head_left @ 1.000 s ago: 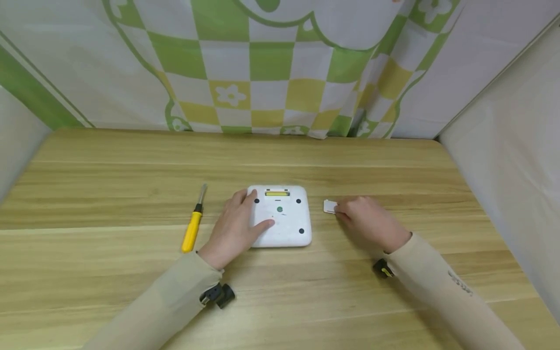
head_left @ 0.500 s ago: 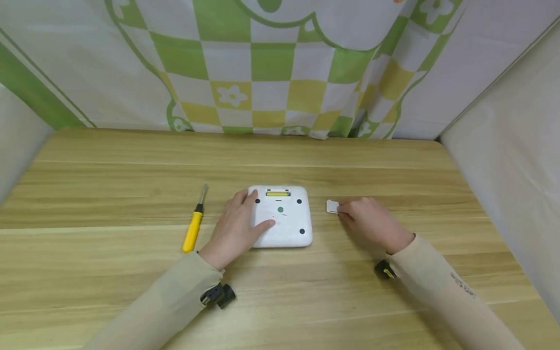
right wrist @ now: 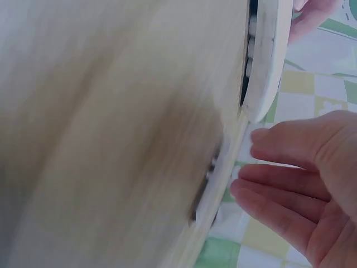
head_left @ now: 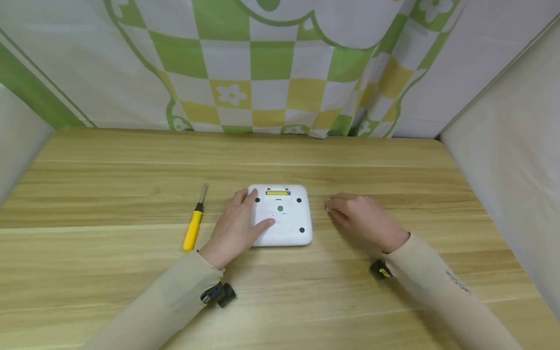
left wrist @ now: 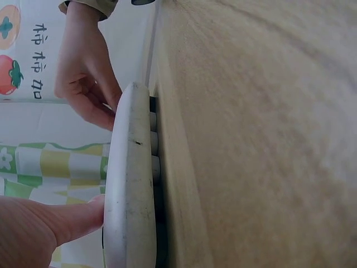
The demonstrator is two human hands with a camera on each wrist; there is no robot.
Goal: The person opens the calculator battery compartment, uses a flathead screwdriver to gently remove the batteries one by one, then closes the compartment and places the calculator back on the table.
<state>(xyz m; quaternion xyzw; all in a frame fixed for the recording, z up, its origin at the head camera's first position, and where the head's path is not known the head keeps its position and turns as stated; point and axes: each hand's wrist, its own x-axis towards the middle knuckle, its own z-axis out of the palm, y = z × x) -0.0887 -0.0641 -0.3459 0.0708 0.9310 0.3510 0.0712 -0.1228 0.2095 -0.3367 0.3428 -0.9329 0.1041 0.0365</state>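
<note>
A white calculator (head_left: 284, 223) lies face down at the middle of the table, its keys toward the wood. A yellow battery (head_left: 277, 193) sits in its uncovered slot near the far edge. My left hand (head_left: 238, 221) holds the calculator by its left side, thumb across the back and fingers along the edge. Right of it, my right hand (head_left: 365, 218) is over a small white battery cover (right wrist: 211, 190), which the fingers mostly hide in the head view. In the right wrist view the cover lies on the table, and thumb and fingers are spread just off it.
A screwdriver (head_left: 192, 226) with a yellow handle lies left of the left hand, tip pointing away. The wooden table (head_left: 131, 170) ends at a checkered green and yellow curtain (head_left: 271, 63). A pale wall panel (head_left: 516, 146) borders the right side.
My right hand has shifted slightly left over the battery cover, so less of the cover shows, and its fingers have parted from it. The left hand and calculator have stayed put.
</note>
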